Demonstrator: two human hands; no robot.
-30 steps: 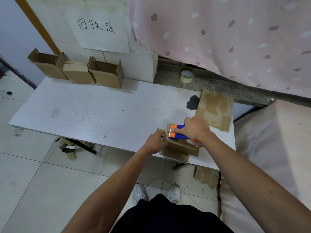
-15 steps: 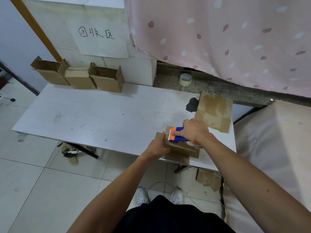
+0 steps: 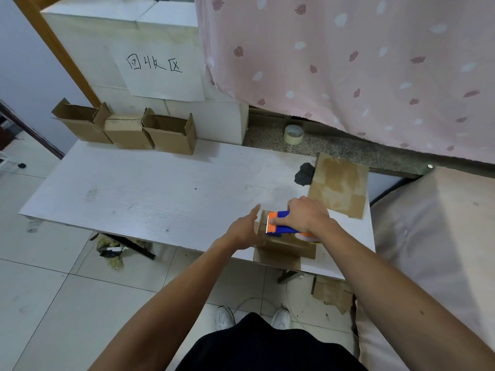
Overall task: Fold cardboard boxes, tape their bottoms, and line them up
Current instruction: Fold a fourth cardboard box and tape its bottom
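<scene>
Directly under right hand point(image 3: 305, 216) (gripping dispenser point(image 3: 280, 223)) sits box point(image 3: 286, 245).

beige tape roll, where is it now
Head view, upper centre: the beige tape roll sits on the speckled stone ledge behind the white table, under the pink curtain.

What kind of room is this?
Probably a makeshift packing corner in a home or small shop, not a factory: a plain white table, a row of folded boxes below a handwritten sign, and a pink curtain.
</scene>
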